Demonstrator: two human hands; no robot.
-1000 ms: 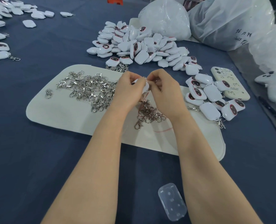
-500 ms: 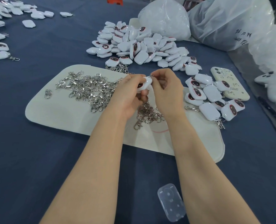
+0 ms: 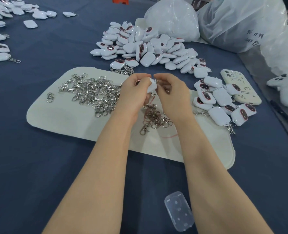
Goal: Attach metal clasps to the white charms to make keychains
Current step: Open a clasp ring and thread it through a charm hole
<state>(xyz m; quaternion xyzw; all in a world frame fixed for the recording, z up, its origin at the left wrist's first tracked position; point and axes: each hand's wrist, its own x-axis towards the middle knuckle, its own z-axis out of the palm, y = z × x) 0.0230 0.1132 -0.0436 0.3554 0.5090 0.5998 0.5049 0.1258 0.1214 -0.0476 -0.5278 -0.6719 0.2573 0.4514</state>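
Now that the white charm (image 3: 151,85) has turned from face-showing to back-outward at mid-frame, the left hand (image 3: 133,94) grips its body and the right hand (image 3: 172,92) pinches the clasp (image 3: 156,80) at its top, so joining seems nearly done. Loose clasps (image 3: 96,93) crowd the left and finished keychains (image 3: 220,102) the right. Bare mat (image 3: 69,122) lies lower left.

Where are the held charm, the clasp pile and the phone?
held charm (image 3: 151,86), head view, its visible white shell
clasp pile (image 3: 96,94), head view, middle of the heap
phone (image 3: 246,92), head view, middle of its back
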